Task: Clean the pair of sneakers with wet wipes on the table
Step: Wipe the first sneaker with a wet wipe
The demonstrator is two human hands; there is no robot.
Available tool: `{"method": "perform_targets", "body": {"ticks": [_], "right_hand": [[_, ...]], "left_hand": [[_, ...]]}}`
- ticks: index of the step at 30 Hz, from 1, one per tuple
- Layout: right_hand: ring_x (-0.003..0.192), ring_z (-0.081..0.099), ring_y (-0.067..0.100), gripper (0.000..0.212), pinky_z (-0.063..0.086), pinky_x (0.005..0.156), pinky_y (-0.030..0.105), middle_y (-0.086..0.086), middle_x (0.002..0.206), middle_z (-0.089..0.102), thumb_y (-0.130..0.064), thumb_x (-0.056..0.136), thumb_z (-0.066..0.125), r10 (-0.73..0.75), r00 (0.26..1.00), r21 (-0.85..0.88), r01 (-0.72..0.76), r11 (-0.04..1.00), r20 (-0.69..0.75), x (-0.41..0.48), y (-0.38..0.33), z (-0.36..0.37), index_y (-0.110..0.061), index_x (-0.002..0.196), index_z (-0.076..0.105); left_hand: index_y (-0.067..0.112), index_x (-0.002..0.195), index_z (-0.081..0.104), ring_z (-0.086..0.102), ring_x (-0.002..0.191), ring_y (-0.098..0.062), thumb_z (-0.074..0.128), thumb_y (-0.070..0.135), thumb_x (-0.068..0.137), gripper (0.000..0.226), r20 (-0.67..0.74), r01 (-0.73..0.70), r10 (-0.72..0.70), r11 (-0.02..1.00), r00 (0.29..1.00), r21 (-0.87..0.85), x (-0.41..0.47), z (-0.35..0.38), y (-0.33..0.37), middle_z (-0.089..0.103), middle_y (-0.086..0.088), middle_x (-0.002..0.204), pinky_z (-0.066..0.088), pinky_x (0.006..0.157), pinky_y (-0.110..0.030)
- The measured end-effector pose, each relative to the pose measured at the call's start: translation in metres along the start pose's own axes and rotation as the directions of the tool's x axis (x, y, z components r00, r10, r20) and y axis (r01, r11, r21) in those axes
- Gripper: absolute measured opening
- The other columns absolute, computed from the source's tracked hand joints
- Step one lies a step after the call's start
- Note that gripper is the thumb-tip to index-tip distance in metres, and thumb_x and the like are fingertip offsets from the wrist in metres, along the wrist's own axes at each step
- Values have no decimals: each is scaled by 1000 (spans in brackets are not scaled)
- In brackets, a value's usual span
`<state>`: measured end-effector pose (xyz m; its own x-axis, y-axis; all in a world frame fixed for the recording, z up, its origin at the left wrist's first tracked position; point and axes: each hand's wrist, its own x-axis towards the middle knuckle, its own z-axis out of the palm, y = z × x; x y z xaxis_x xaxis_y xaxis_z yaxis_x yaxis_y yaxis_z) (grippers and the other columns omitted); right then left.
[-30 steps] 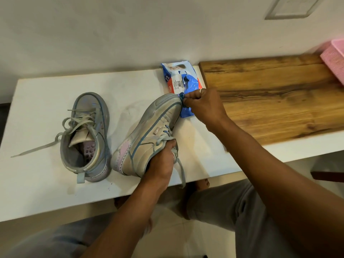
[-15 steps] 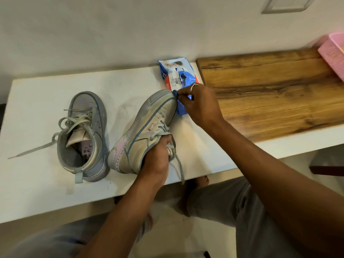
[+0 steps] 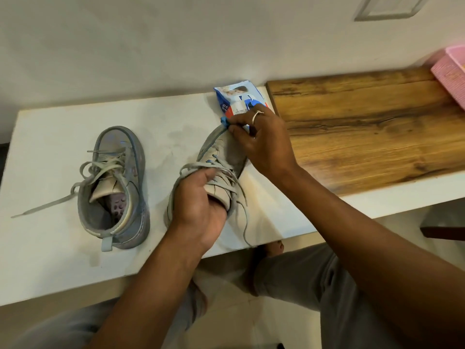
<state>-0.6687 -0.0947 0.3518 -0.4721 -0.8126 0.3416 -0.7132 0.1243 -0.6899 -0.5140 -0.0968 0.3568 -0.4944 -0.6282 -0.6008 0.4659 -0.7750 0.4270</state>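
My left hand (image 3: 198, 210) grips the light, soft-sided sneaker (image 3: 219, 147) by tongue and laces near the front edge of the table (image 3: 50, 248), the firmest hold I judge, while my right hand (image 3: 261, 142) pinches a small blue wipe (image 3: 224, 121) against its toe.

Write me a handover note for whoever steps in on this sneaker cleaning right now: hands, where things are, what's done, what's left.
The left hand grips the held sneaker at its laces and tongue, over the table.
The right hand pinches a small blue wad, apparently a wipe, at that sneaker's toe.
The wipes pack lies on the table just behind the right hand.
The other sneaker stands upright to the left, laces loose, untouched.
Done: toe wiping under way; how clean it is cannot be told.
Left: the rest of the held sneaker, then probably the other sneaker.
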Motion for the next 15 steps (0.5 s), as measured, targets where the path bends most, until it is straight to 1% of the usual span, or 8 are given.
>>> {"method": "perform_targets", "body": {"ticks": [2, 4, 7, 9, 11, 12, 13, 15], "right_hand": [[84, 52, -1, 18, 39, 73, 9, -8, 93, 59, -16, 88, 68, -29, 999, -34, 31, 999, 35, -2, -4, 1, -17, 105, 75], [94, 54, 7, 20, 45, 76, 17, -2, 100, 62, -20, 91, 65, -49, 993, -129, 63, 990, 105, -2, -4, -2, -19, 109, 74], [104, 54, 13, 22, 51, 79, 32, 1, 107, 62, -25, 93, 63, -38, 983, -238, 81, 968, 180, 1, -2, -6, -22, 113, 72], [100, 55, 13, 22, 53, 78, 38, -1, 104, 61, -25, 92, 63, -51, 958, -237, 122, 964, 284, -2, -4, -3, -23, 112, 73], [91, 56, 14, 21, 53, 74, 40, -3, 96, 60, -24, 90, 63, -117, 899, -180, 210, 961, 422, -9, -7, 5, -24, 107, 74], [90, 57, 14, 20, 53, 72, 40, -3, 93, 59, -23, 89, 64, -146, 872, -159, 245, 956, 468, -10, -8, 7, -24, 104, 75], [92, 56, 15, 19, 53, 74, 41, -3, 92, 59, -23, 88, 64, -150, 857, -161, 259, 952, 492, -9, -7, 7, -25, 103, 75], [102, 54, 15, 20, 52, 79, 43, -3, 101, 61, -26, 89, 64, -94, 862, -233, 237, 943, 497, -1, -3, 5, -28, 107, 74]], "left_hand": [[3, 125, 57, 67, 85, -21, 43, 4, 90, 39, 20, 38, -37, 998, 999, -54, -1, -1, 2, 66, -15, 114, 55, 68, -28], [4, 128, 56, 68, 93, -25, 43, 4, 89, 41, 16, 52, -51, 995, 999, -80, -1, -2, 0, 64, -17, 121, 55, 72, -30], [4, 127, 56, 67, 100, -27, 43, 4, 88, 41, -15, 33, -35, 991, 999, -131, 1, -1, 0, 64, -18, 120, 55, 76, -32], [3, 126, 57, 68, 97, -27, 43, 3, 89, 40, -53, 5, -15, 985, 998, -173, 2, -1, 2, 66, -17, 116, 56, 78, -34], [2, 126, 57, 68, 97, -28, 41, 4, 89, 40, -73, -5, -12, 976, 997, -219, 5, -2, 6, 66, -18, 115, 57, 81, -36], [1, 126, 56, 68, 98, -28, 39, 4, 90, 40, -71, 1, -18, 972, 997, -236, 6, -3, 8, 66, -19, 116, 57, 82, -36], [1, 126, 56, 67, 100, -28, 38, 5, 90, 41, -63, 12, -28, 970, 998, -243, 6, -3, 10, 65, -19, 118, 56, 83, -36], [0, 127, 55, 66, 105, -30, 38, 5, 90, 41, -66, 22, -38, 974, 997, -227, 8, -3, 11, 64, -20, 119, 54, 89, -38]]}}
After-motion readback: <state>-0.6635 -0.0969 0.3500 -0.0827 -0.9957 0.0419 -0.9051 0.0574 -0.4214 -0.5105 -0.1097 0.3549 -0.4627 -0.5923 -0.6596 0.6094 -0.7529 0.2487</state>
